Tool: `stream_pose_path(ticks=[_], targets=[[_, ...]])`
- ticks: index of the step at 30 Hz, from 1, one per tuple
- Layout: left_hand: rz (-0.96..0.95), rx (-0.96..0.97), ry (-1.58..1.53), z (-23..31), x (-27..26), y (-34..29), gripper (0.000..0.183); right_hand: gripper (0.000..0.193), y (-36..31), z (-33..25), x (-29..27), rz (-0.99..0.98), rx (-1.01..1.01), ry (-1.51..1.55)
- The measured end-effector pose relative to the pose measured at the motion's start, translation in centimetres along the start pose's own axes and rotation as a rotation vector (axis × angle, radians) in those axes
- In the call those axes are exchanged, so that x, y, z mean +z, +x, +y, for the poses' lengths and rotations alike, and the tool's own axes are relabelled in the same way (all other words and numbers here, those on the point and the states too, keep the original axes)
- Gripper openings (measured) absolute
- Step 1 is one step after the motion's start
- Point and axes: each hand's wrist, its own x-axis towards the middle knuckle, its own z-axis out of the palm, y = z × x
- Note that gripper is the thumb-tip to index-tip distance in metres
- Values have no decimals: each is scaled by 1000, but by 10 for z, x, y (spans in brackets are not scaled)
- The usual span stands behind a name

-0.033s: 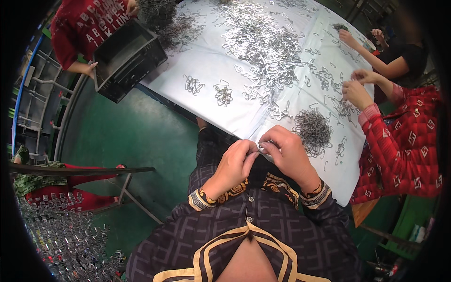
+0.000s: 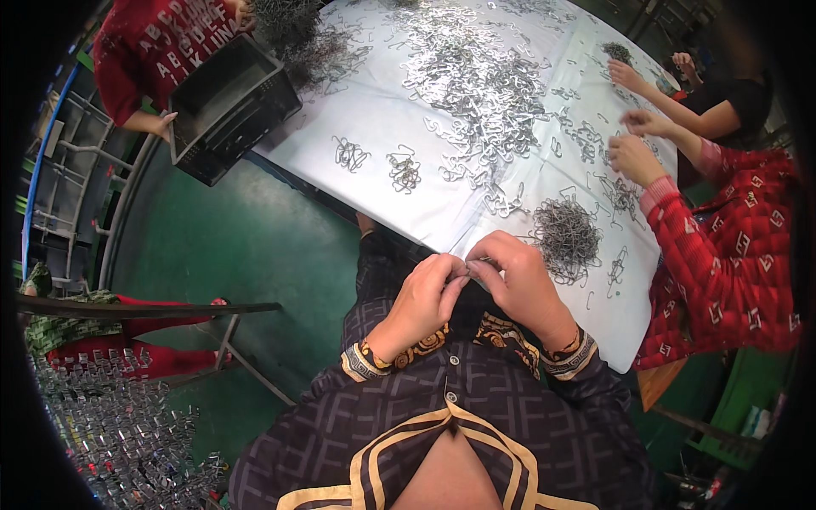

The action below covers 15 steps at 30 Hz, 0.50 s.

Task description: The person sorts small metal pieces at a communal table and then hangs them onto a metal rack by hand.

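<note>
My left hand [image 2: 425, 291] and my right hand [image 2: 516, 276] meet just off the near edge of the white-covered table [image 2: 408, 208]. Thumb and forefinger are pinched together on each, the tips touching. A small shiny metal piece sits between the fingertips, almost wholly hidden by them. Closest to my right hand on the table is a round heap of dark wire hooks [image 2: 568, 240]. Beyond it spreads a large pile of bright silver metal hooks [image 2: 476, 85]. Two small clusters of wire pieces, one being the wire cluster [image 2: 404, 170], lie farther left.
At the far left a person in red holds a black plastic crate [image 2: 229, 115] over the table's corner. Along the right side, a co-worker in a red patterned jacket [image 2: 722, 255] handles pieces, with another person beyond. A metal rack bar [image 2: 153, 309] and stacked metal parts [image 2: 127, 425] stand lower left.
My right fingers have shifted slightly and now cover the shiny bit that showed between them. The red-jacketed co-worker's hands have moved a little to the left and the crate has barely stirred.
</note>
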Motion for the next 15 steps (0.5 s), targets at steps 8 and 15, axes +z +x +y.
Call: stream_pose_path(ticks=[8, 15], targets=[[-54, -44, -116, 6, -7, 3, 12, 10, -3, -4, 1, 28, 38, 72], [-13, -31, 121, -46, -35, 68, 8, 11, -10, -10, 2, 46, 47, 94]])
